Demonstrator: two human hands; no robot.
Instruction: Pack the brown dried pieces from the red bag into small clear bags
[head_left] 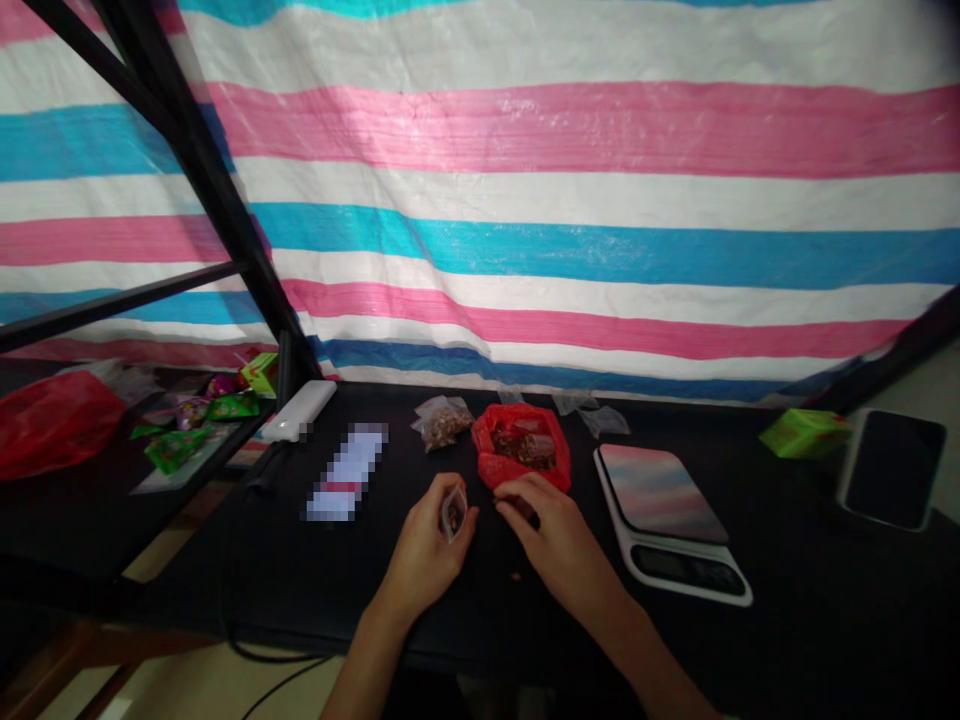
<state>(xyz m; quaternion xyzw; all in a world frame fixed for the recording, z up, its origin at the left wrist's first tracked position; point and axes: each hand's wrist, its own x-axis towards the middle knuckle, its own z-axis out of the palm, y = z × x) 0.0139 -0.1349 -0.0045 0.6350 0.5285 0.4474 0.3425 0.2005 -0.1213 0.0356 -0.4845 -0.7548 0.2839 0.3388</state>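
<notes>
My left hand (421, 562) is wrapped round a small clear plastic bag (454, 513), held upright with its mouth apart and small brown bits inside. To its right, my right hand (559, 530) has thumb and fingers drawn together in a pinch; whatever they hold is too small to make out. Just beyond that hand sits a red plastic bag (489, 468) with its top rolled open, holding loose brown pieces and a clear scoop-like or cup-like item. A filled clear bag (445, 424) of brown bits lies to the left of the red one.
A white kitchen scale (664, 495) stands right of my hands on the black table (480, 620). Empty clear bags (604, 420) lie behind. A phone (892, 468) and green box (804, 433) are far right; a blurred-out screen (349, 472) and white power strip (304, 410) lie left.
</notes>
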